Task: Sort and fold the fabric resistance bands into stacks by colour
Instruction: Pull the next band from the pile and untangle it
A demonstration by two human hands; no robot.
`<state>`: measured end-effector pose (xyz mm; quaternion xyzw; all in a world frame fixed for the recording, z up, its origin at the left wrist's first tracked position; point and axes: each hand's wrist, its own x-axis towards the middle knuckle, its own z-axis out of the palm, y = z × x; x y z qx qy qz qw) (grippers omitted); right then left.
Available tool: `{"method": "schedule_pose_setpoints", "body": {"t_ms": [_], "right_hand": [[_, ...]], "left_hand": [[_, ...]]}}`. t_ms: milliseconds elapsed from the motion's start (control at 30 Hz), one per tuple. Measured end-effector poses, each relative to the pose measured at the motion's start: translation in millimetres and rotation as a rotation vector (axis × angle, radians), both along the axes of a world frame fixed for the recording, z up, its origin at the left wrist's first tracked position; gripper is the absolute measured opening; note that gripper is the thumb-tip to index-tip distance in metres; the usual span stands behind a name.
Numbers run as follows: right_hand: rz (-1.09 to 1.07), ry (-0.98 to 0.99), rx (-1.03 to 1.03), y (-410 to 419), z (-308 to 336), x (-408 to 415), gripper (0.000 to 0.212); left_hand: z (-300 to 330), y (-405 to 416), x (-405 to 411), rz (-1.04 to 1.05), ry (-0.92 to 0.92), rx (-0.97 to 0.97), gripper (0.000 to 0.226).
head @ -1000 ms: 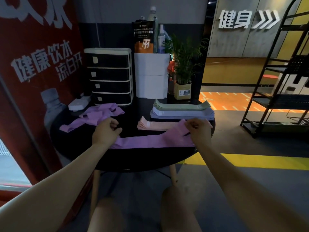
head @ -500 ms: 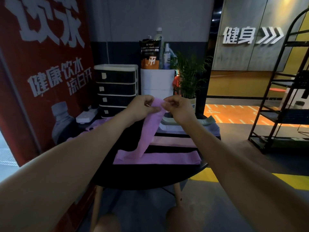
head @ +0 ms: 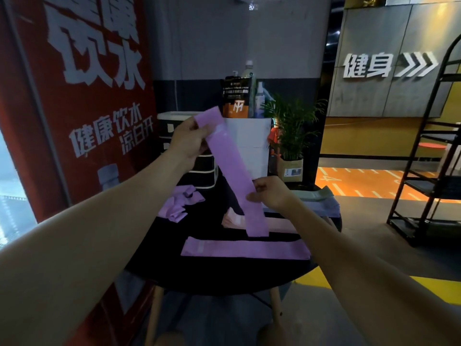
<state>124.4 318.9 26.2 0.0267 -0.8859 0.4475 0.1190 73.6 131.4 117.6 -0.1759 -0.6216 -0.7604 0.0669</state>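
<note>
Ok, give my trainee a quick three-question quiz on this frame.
1. True or false: the left hand grips the top of the raised purple band.
2. The flat purple band on the table lies: A) nearer the person than the pink stack, B) on the green stack, C) on the floor.
3. Fill in: the right hand pinches the raised band's ____ edge.

Key: 1 true; 2 A; 3 right.

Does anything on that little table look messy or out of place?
Yes: the crumpled purple bands at the table's back left lie in a loose heap, unlike the flat purple band in front and the neat folded stacks at right.
</note>
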Motion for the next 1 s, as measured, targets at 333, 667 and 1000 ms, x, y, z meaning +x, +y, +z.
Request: {"method": "schedule_pose_setpoints", "body": {"t_ms": [333,667,1000], "right_hand": [[-0.206,-0.169,0.002,60,-47,27,0.016],[-0.465,-0.191,0.089,86,-91,36,0.015],[-0.527,-0.05,0.133,77,-106,39,0.016]], "left_hand": [[-104,-40,-10,0.245,-0.276,-0.055,0.006],[-186,-41,11,0.344,-0.239,-0.752,0.004],[-203,-47,16,0.362,-0.155,-0.924,0.011]]}}
